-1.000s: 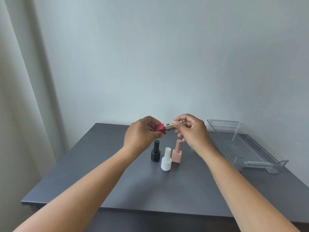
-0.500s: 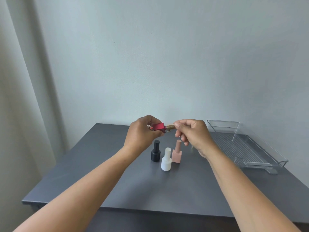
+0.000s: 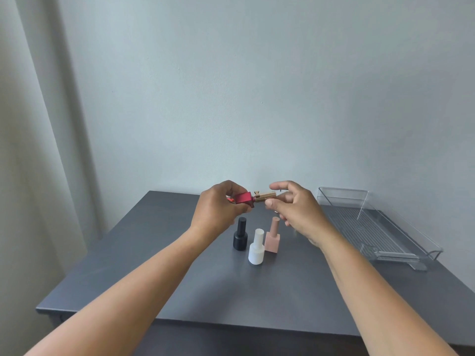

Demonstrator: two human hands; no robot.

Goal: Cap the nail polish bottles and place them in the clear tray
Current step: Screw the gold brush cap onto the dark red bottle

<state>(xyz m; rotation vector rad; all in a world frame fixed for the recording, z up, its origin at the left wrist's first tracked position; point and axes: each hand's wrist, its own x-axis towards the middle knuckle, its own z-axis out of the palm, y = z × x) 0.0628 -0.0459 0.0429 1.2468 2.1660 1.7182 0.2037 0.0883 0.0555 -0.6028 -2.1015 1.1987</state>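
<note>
My left hand (image 3: 218, 209) holds a red nail polish bottle (image 3: 244, 197) sideways above the table. A gold cap (image 3: 266, 196) sits on the bottle's neck and points right. My right hand (image 3: 295, 206) is at the cap with its fingers spread; the thumb touches the cap from below and the index finger hovers above it. Below the hands three capped bottles stand upright on the dark grey table (image 3: 180, 278): a black bottle (image 3: 240, 235), a white bottle (image 3: 257, 247) and a pink bottle (image 3: 273, 236). The clear tray (image 3: 411, 240) lies at the right with nothing in it.
The table's near edge runs across the bottom and its left edge slants to the back. A pale wall stands behind and a curtain hangs at the left. The tray nearly reaches the table's right side.
My right hand's fingers have loosened from their pinch on the gold cap and spread apart. The cap now sits closer to the red bottle. The left hand has barely moved.
</note>
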